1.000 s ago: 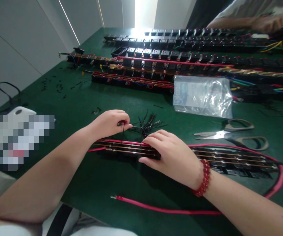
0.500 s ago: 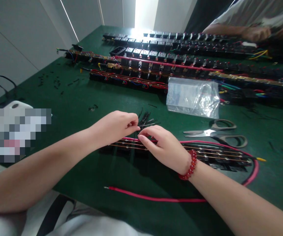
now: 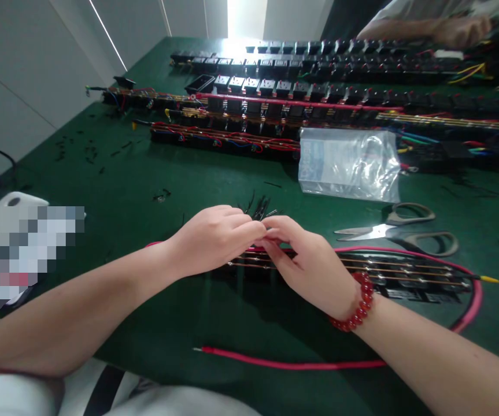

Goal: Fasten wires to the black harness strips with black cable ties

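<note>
My left hand (image 3: 218,237) is closed over the long strip of black modules with copper rods (image 3: 409,271), its fingertips meeting those of my right hand. My right hand (image 3: 310,260), with a red bead bracelet (image 3: 364,303) at the wrist, pinches at the same spot. Whatever lies between the fingertips is too small to make out. Just behind the fingers is a bunch of thin black ties (image 3: 263,208). A red cable (image 3: 292,366) runs along the near side of the strip and curves round its right end.
Scissors (image 3: 379,231) lie right of my hands, beyond the strip. Behind them is a clear plastic bag (image 3: 348,164). Several wired strips (image 3: 232,138) cross the back. A white device (image 3: 23,199) sits at left. Another person's hand (image 3: 466,29) is at the far right.
My left hand has moved right, and its fingertips now meet my right hand's, where a small gap was before. The view has shifted slightly.
</note>
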### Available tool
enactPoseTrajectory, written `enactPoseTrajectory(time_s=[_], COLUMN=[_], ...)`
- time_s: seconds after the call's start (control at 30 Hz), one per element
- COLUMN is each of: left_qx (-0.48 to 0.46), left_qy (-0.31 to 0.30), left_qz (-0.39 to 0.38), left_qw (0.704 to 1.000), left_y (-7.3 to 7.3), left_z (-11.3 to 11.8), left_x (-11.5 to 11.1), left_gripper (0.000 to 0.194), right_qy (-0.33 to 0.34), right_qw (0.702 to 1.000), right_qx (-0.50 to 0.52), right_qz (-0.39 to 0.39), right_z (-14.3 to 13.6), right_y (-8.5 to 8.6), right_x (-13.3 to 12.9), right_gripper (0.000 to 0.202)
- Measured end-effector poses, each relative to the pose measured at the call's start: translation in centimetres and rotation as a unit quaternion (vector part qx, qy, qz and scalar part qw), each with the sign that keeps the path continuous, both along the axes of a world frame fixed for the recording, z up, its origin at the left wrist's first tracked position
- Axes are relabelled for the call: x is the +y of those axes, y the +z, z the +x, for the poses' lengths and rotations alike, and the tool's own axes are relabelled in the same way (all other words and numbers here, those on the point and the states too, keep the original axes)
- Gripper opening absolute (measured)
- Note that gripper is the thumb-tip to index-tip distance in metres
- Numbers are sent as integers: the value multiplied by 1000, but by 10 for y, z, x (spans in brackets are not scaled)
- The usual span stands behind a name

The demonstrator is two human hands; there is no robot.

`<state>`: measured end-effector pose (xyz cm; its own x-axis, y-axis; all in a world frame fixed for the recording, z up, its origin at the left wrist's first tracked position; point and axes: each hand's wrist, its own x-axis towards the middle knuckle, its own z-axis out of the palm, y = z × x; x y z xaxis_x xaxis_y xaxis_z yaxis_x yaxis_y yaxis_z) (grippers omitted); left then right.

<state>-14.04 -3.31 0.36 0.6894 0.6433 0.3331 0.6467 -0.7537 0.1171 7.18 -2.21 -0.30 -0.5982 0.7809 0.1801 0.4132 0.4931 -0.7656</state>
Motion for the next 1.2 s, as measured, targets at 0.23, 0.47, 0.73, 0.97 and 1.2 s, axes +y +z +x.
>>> enactPoseTrajectory(time_s=[0.23, 0.47, 0.73, 0.97, 1.2], left_qx=[-14, -50, -56, -47, 14], left_qy=[6, 27, 29, 46, 9], left_qz=[-78, -84, 9, -44, -198], left_qw=[997, 995, 998, 997, 980], left_y=[-4, -5, 1, 6, 7], left_z=[-4, -8, -12, -18, -21], left_x=[-1, 0, -2, -4, -2], left_gripper=[33, 17, 19, 19, 18], right_qy=[-4, -28, -13, -17, -50], right_qw=[998, 995, 997, 998, 996], right_qx=[-58, -73, -37, -20, 70], right_qz=[34, 58, 68, 55, -21], right_z=[1, 0, -2, -1, 0], right_y=[1, 0, 3, 2, 1], right_x=[2, 1, 1, 0, 1], right_gripper=[13, 12, 12, 10, 8])
